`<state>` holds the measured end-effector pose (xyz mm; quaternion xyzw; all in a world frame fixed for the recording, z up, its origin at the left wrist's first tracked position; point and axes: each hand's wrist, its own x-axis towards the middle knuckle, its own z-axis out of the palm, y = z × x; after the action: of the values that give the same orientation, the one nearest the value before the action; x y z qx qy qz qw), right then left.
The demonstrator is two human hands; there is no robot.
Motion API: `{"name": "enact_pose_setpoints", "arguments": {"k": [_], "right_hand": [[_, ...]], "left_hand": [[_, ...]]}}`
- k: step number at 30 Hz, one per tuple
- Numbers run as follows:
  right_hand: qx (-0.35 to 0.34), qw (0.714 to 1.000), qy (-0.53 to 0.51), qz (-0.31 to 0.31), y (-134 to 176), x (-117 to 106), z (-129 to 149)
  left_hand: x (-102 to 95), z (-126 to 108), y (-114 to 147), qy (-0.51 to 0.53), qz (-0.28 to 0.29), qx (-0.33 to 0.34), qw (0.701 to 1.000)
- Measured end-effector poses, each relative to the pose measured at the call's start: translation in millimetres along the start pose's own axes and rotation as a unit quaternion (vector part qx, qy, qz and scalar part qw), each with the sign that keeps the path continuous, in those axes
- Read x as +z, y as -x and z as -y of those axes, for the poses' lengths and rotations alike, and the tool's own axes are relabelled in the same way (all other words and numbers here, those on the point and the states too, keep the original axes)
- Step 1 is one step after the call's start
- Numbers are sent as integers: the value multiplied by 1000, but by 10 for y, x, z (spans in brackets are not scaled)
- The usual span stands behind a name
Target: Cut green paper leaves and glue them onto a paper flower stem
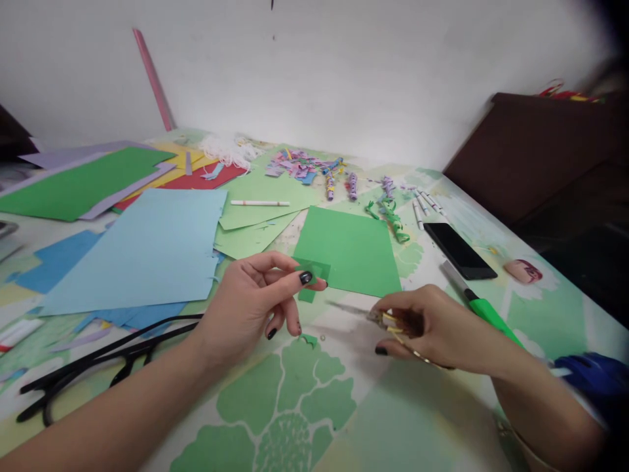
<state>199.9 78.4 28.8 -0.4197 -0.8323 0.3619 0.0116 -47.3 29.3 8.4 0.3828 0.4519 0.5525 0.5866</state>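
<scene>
Between thumb and fingers, my left hand (268, 288) pinches a small piece of green paper (319, 269). My right hand (427, 324) is closed around the handles of a pair of scissors (376, 316), whose blades point left toward the paper, a short way apart from it. Just behind the hands lies a larger sheet of green paper (351, 249). A tiny green scrap (308, 341) rests on the tablecloth below my left fingers.
Light blue paper (147, 252) and black glasses (113, 360) lie at the left. On the right are a phone (459, 249), a green-handled knife (491, 318) and an eraser-like block (523, 270). Curled paper strips (393, 219), paper scraps (295, 164) and several markers (427, 204) lie toward the wall.
</scene>
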Motion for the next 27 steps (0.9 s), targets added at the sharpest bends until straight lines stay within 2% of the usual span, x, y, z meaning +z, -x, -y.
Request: {"name": "enact_pose_setpoints", "arguments": {"k": [4, 6, 10, 13, 27], "right_hand": [[-39, 981, -23, -187, -14, 48, 33], [-56, 970, -22, -235, -29, 159, 93], [-89, 960, 16, -267, -76, 414, 219], [-103, 951, 34, -288, -105, 518, 267], [-126, 946, 42, -296, -107, 594, 257]], "left_hand": [[17, 34, 15, 1, 9, 6, 1000], [40, 70, 17, -2, 14, 9, 1000], [90, 157, 24, -14, 37, -4, 999], [117, 198, 33, -9, 55, -20, 998], [159, 212, 43, -17, 51, -49, 997]]}}
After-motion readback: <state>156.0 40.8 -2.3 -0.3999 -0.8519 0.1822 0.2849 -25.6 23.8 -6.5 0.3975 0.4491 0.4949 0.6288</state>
